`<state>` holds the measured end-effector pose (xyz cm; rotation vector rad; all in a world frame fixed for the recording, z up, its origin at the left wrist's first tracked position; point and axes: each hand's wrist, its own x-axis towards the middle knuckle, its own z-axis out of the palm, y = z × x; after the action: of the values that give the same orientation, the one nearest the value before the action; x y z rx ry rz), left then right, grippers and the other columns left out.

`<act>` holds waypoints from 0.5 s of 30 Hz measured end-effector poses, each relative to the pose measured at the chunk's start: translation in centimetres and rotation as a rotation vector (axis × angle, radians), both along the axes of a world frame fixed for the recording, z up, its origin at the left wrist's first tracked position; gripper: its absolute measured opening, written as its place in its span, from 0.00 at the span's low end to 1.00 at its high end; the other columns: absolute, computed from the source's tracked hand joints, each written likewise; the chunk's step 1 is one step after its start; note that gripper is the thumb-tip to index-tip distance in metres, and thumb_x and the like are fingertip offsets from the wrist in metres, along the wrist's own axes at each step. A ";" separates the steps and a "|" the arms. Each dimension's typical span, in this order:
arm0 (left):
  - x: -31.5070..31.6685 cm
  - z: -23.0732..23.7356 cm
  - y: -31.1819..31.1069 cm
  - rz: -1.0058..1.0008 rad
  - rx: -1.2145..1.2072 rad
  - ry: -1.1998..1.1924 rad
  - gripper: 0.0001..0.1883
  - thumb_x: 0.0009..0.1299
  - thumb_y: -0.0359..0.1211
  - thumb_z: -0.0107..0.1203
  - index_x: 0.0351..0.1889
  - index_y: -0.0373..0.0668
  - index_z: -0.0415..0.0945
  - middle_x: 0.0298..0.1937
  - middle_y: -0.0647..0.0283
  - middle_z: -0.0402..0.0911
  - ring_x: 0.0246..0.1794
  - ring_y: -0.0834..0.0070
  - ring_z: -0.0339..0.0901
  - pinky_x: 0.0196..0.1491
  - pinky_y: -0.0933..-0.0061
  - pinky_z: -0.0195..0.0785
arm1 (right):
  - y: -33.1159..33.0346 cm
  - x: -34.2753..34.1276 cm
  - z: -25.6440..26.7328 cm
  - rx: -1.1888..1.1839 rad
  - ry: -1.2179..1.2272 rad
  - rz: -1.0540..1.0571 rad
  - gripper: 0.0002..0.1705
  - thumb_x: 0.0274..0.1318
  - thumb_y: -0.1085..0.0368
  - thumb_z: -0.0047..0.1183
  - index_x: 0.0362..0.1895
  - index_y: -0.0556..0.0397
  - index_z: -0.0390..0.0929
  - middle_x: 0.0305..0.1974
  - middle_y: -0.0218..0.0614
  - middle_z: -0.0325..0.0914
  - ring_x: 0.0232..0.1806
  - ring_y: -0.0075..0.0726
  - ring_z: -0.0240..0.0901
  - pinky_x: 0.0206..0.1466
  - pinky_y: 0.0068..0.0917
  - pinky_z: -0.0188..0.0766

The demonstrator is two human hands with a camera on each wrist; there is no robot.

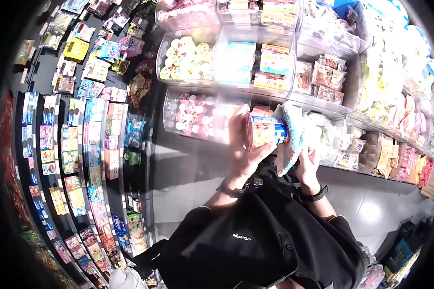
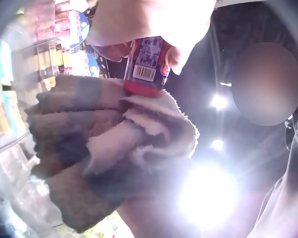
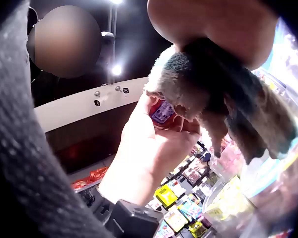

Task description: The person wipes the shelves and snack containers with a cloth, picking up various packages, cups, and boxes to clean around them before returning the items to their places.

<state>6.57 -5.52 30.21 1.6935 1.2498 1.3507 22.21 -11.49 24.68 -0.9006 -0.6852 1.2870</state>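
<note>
My left hand (image 1: 250,161) grips a small packaged snack tub (image 1: 267,131) with a blue, red and yellow printed label. In the left wrist view the tub (image 2: 145,64) shows a barcode and a red end. My right hand (image 1: 307,166) holds a striped, fluffy cloth (image 1: 292,137) against that end of the tub. The cloth (image 2: 109,129) hangs in loose folds in the left wrist view. Seen from the right wrist, the right hand (image 3: 213,25) is over the cloth, and its fingertips are hidden; the left hand (image 3: 154,144) curls round the tub.
Clear plastic bins (image 1: 255,62) of packaged sweets rise in tiers just ahead of the hands. A bin of pink and white round sweets (image 1: 193,113) sits to their left. Further left stand shelves (image 1: 77,159) of boxed snacks. Grey floor (image 1: 178,168) shows between shelves and bins.
</note>
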 end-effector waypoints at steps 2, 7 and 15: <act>0.5 -0.1 -0.5 0.009 0.039 -0.028 0.47 0.49 0.29 0.67 0.62 0.42 0.45 0.55 0.57 0.60 0.55 0.67 0.63 0.57 0.65 0.61 | -0.4 1.2 -1.5 0.007 0.003 0.079 0.19 0.60 0.69 0.44 0.55 0.55 0.62 0.47 0.36 0.70 0.48 0.29 0.67 0.52 0.27 0.63; 1.6 -1.6 -2.2 -0.223 -0.483 -0.610 0.42 0.50 0.30 0.69 0.60 0.42 0.53 0.59 0.54 0.62 0.58 0.66 0.64 0.57 0.62 0.64 | -1.2 2.5 -0.3 -0.048 0.100 0.258 0.19 0.62 0.68 0.43 0.57 0.54 0.60 0.50 0.35 0.69 0.51 0.29 0.65 0.55 0.27 0.61; 3.2 -2.7 -3.1 0.122 0.140 0.042 0.31 0.44 0.24 0.66 0.49 0.33 0.68 0.47 0.52 0.74 0.48 0.60 0.73 0.51 0.64 0.67 | -4.5 5.2 -4.4 0.253 -0.454 -0.183 0.30 0.61 0.65 0.46 0.62 0.57 0.48 0.56 0.43 0.62 0.56 0.40 0.64 0.58 0.38 0.63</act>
<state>9.72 -8.65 27.54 1.7733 1.3279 1.5134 27.43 -16.03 20.27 -1.0287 -1.0676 0.8138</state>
